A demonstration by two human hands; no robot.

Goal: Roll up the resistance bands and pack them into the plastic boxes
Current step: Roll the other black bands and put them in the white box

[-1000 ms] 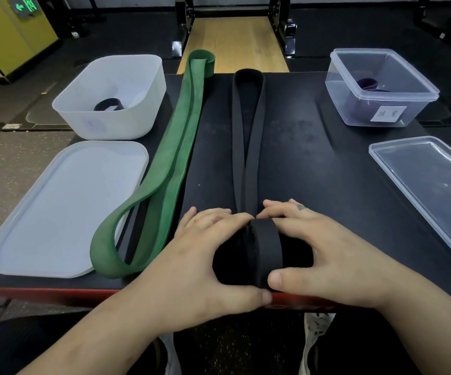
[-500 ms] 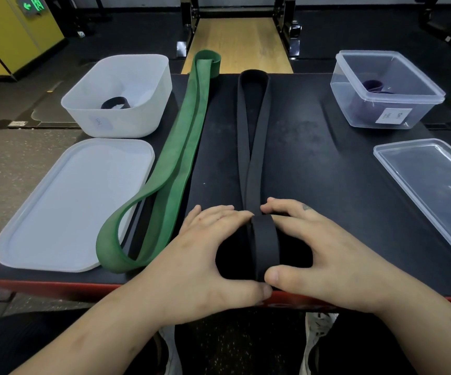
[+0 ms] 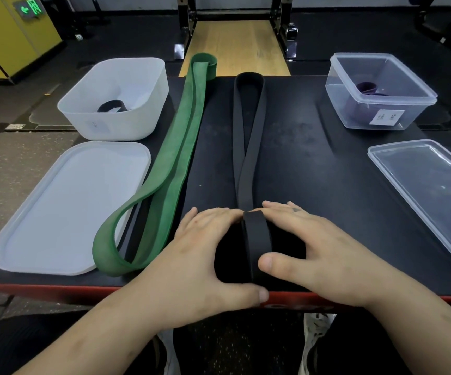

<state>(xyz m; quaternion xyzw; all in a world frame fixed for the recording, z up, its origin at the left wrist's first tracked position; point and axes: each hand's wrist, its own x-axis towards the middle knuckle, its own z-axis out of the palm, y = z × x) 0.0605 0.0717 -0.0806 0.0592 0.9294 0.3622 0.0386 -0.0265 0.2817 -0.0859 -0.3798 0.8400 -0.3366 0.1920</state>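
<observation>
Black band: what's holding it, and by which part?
The left hand and right hand hold the black band by its rolled near end, one on each side of the roll.

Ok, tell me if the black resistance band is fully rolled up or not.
Partly rolled: left hand and right hand grip a thick roll while the rest of the black resistance band lies flat along the table.

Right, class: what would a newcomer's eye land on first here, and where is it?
At the near edge of the table, the left grip and right grip hold the black band, partly rolled, its tail stretching away from them. Left of it lies the bright green band, unrolled, its near loop at the white lid's edge.
</observation>
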